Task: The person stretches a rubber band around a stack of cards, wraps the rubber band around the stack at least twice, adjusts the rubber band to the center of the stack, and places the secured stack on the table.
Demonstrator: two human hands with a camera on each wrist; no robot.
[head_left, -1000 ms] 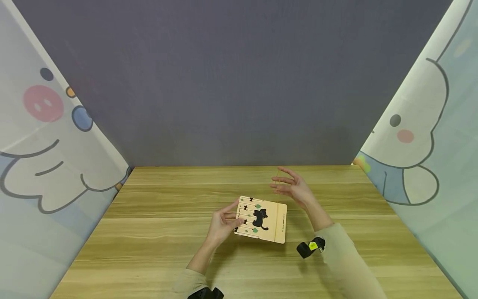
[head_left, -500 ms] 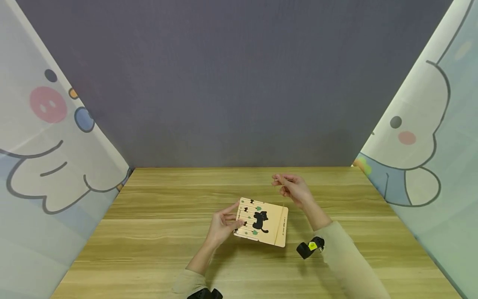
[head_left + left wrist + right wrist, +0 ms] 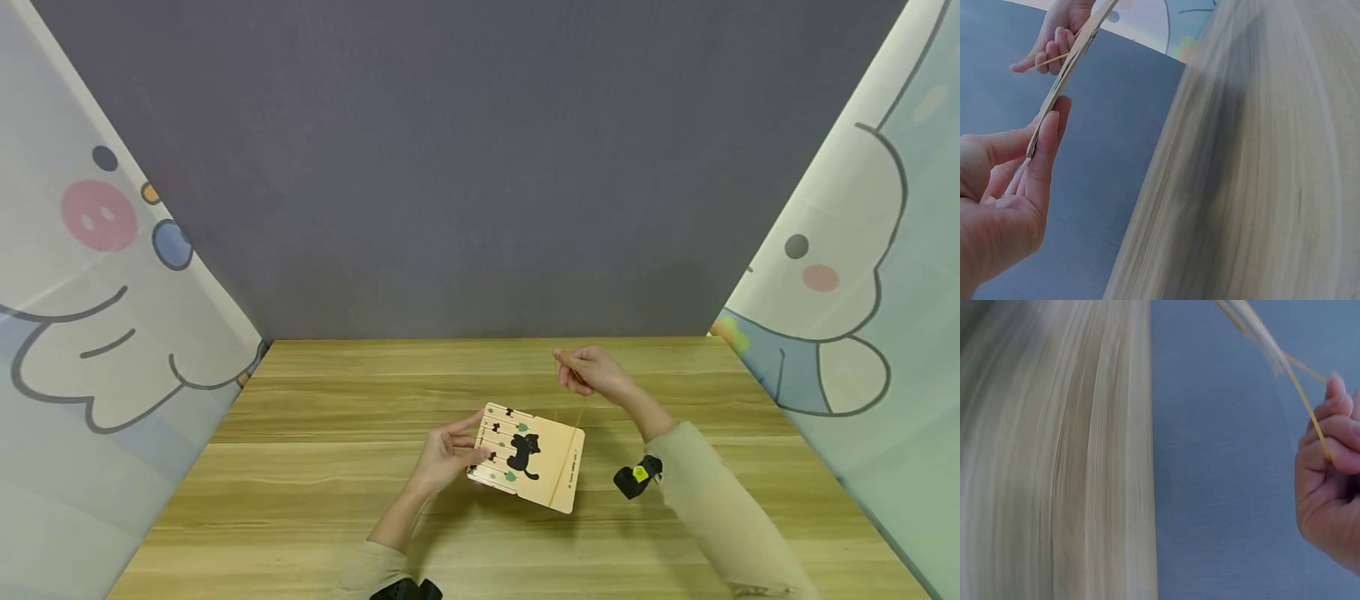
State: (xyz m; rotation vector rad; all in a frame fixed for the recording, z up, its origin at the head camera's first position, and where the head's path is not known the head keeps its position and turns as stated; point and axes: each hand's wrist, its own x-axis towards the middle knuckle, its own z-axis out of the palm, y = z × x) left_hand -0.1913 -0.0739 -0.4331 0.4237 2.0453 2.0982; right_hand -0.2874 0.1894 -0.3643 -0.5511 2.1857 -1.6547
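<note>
A thin cream notebook (image 3: 546, 450) with a black cat, small dogs and green leaves printed on its cover is held up over the table, tilted. My left hand (image 3: 442, 457) pinches its left end between thumb and fingers. Around the right end runs a yellow rubber band (image 3: 1302, 394), stretched away from the notebook. The fingers of my right hand (image 3: 596, 373) are curled, with the band looped round them, above and right of the notebook. Seen edge-on in the left wrist view, the notebook (image 3: 1054, 100) shows slightly parted layers.
Beneath the hands lies a wood-grain table (image 3: 337, 500). A dark grey panel (image 3: 480, 167) stands along its far edge. Cartoon-printed curtains (image 3: 817, 192) hang at both sides.
My right hand has closed its spread fingers and turned, with the band now pulled out in two strands. The notebook's right end has tipped a little lower, towards me.
</note>
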